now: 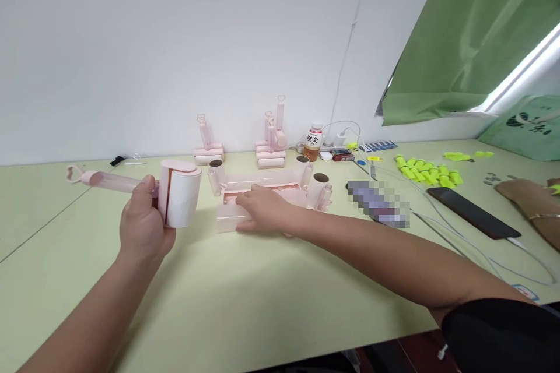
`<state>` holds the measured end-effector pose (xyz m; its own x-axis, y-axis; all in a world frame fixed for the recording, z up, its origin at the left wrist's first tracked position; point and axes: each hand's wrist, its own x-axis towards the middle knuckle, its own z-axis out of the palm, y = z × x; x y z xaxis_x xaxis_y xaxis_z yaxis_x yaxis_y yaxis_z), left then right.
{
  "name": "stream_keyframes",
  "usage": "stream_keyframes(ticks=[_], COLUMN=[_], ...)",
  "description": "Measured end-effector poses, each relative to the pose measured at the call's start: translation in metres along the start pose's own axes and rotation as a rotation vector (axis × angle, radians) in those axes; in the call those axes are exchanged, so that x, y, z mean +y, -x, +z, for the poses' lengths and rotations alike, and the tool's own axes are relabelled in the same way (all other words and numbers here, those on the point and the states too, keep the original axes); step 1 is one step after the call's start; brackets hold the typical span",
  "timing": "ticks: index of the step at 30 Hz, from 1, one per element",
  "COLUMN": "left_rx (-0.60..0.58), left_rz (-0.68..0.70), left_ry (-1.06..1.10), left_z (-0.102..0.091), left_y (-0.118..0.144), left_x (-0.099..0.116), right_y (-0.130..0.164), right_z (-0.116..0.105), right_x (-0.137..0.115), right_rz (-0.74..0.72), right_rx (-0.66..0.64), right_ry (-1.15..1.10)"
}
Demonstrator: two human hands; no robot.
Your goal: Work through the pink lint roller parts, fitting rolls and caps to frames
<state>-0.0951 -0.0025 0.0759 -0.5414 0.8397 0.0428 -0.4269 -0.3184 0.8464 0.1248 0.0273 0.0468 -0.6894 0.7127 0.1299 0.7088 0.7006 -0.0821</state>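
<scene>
My left hand is closed around a pink lint roller and holds it above the table. Its white paper roll faces right, and its clear pink handle with a heart-shaped loop points left. My right hand reaches across and grips a translucent pink cover on the table, thumb on the near side and fingers over the top. Just behind those fingers is a pink roller shell, partly hidden. Upright white paper rolls and clear pink handles stand around these parts.
Several pink lint rollers stand along the wall, near a white-capped bottle. To the right lie a blurred phone, a black phone with a cable, and neon-yellow pieces. Another person's arm rests at the right edge.
</scene>
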Motion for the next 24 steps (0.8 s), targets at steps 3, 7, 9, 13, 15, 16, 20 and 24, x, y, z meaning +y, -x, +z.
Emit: stream_keyframes(ticks=[3, 7, 9, 13, 15, 16, 20, 24], left_rx=[-0.021, -0.019, -0.031, -0.074, -0.074, -0.067, -0.041, -0.067], left_rz=[0.015, 0.009, -0.014, -0.032, -0.041, -0.049, -0.079, -0.048], left_ry=[-0.022, -0.042, -0.062, -0.117, -0.135, -0.142, -0.157, -0.191], left_z=[-0.002, -0.002, -0.003, -0.004, -0.003, -0.002, -0.001, -0.004], left_y=[-0.003, -0.003, -0.002, -0.001, 0.0, 0.001, 0.002, 0.0], left_x=[-0.001, -0.003, -0.006, -0.009, -0.01, -0.009, -0.009, -0.011], right_y=[0.0, 0.003, 0.005, 0.008, 0.008, 0.008, 0.004, 0.003], right_z=[0.004, 0.006, 0.007, 0.009, 0.009, 0.009, 0.008, 0.006], right_x=[0.003, 0.006, 0.006, 0.006, 0.006, 0.005, 0.004, 0.001], right_rz=[-0.027, -0.031, -0.035, -0.074, -0.091, -0.093, -0.075, -0.056], right_rx=[0.025, 0.077, 0.097, 0.111, 0.109, 0.108, 0.105, 0.107], right_ry=[0.078, 0.114, 0.113, 0.105, 0.099, 0.096, 0.079, 0.057])
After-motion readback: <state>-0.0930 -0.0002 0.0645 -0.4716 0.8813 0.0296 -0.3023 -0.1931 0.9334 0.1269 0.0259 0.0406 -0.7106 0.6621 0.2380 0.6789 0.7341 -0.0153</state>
